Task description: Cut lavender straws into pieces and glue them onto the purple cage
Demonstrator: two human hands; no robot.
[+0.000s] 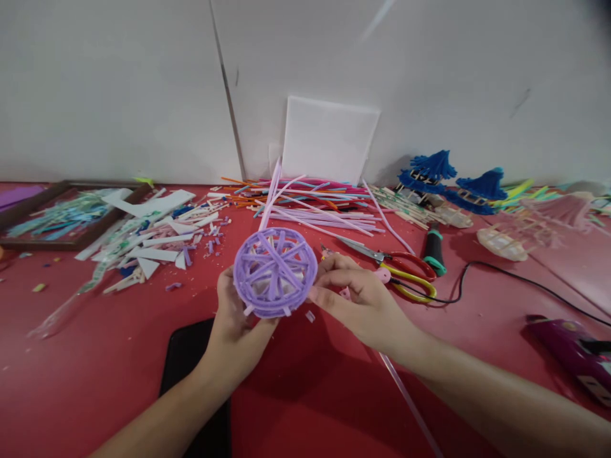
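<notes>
My left hand [238, 343] grips a round purple wheel [274, 270] from its lower left, with the thumb under its rim. Fuzzy pipe-cleaner spokes cross inside the wheel, and two short stubs stick out at its bottom edge. At the wheel's right rim, my right hand [363, 302] pinches with thumb and fingers; the exact contact is partly hidden. Behind that hand lie scissors [405, 267] with red and yellow handles, and a pink-handled tool [383, 275] mostly covered by the fingers. Below the hands, a small cut scrap [310, 316] rests on the red table [296, 394].
Loose pipe cleaners [319, 203] are heaped at the back. Paper and foam scraps [157, 235] and a brown frame [62, 242] occupy the left. On the right are blue-roofed models [429, 175], a green-handled tool [434, 249], a black cord [506, 270] and a maroon device [573, 356].
</notes>
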